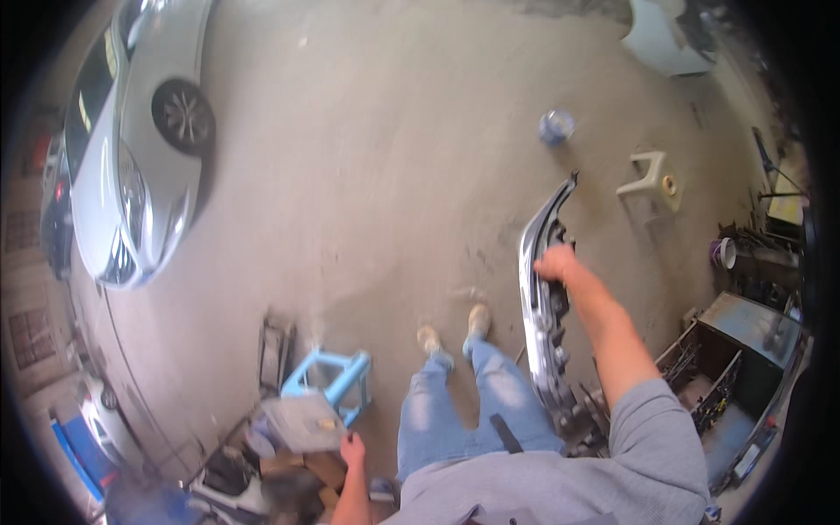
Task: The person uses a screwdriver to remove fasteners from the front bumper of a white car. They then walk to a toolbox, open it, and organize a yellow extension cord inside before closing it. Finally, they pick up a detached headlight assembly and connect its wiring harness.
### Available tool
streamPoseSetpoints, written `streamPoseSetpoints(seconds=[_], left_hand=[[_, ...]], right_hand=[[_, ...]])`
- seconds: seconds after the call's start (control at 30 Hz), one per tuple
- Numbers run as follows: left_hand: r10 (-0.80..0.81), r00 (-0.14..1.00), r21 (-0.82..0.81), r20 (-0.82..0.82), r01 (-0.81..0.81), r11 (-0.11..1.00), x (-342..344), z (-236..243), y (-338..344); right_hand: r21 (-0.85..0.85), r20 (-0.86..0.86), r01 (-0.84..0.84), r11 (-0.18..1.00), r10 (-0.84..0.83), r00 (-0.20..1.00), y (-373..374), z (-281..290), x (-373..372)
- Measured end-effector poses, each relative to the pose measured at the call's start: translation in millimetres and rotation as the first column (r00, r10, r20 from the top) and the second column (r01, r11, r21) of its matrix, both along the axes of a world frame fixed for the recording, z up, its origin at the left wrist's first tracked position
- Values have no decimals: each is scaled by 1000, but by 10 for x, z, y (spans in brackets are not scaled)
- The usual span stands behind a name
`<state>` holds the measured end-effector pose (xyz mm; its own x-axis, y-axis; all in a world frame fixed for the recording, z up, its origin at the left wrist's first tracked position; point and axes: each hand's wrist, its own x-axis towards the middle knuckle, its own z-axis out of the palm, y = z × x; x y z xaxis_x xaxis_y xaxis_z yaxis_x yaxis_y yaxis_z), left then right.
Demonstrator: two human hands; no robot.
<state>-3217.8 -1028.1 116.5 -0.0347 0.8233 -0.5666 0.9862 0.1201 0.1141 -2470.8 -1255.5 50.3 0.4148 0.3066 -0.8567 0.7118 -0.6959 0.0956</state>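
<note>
My right hand [556, 262] is closed round the upper part of a long, curved car headlamp [535, 319]. The lamp has a bright, glossy front edge on its left and a black, bracketed back. It hangs upright beside my right leg, narrow tip pointing away from me. On the other side, my left hand [352, 448] is low with its fingers curled in, at the near right corner of a flat grey panel [302, 422]. Whether the fingers grip that panel or something smaller is hidden.
A light blue stool [328, 378] stands ahead of my left hand, next to a dark frame [276, 354]. A silver car [149, 166] is at far left. To the right are a pale stool [652, 185], a blue-white tub [556, 127] and a metal cabinet [748, 328] with parts.
</note>
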Motion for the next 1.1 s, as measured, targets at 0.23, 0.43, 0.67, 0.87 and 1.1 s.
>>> streamPoseSetpoints(seconds=[0.23, 0.43, 0.67, 0.87, 1.1], left_hand=[[-208, 966, -66, 154, 220, 973, 603, 122, -78], [-218, 969, -256, 119, 242, 936, 1551, -96, 480], [-321, 941, -570, 107, 322, 755, 3431, -708, 2409], [-194, 858, -39, 476, 241, 970, 6748, -1092, 4663], [-375, 627, 97, 683, 432, 897, 10725, -346, 5053]], right_hand=[[-31, 155, -53, 998, 57, 986, -1141, 225, 113], [-41, 129, 90, 995, -84, 988, -1548, 415, -138], [-141, -87, 206, 968, -219, 972, -1038, 989, -460], [10, -84, 470, 883, -468, 880, -101, 896, 6], [-67, -32, 598, 798, -601, 799, 560, 845, 1618]])
